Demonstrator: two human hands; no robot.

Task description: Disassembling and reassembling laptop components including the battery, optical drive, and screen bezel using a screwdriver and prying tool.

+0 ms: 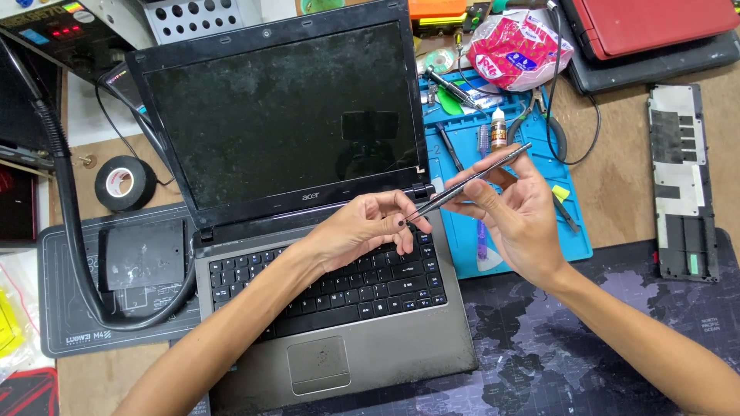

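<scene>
Here the tweezers (470, 180) slant up-right, pinched between both hands' fingers (401, 222).

tweezers (470, 182): thin metal, dull grey sheen, pinched in my fingers
laptop (308, 223): dusty glossy black screen, matt grey plastic palm rest
mat (532, 223) right of laptop: smooth blue rubbery sheet
tape roll (123, 183) left of laptop: matt black

Both forearms converge above the laptop (324, 231); left hand (362, 227) pinches fingertips together, right hand (520, 212) half-curled, palm leftward.
</scene>
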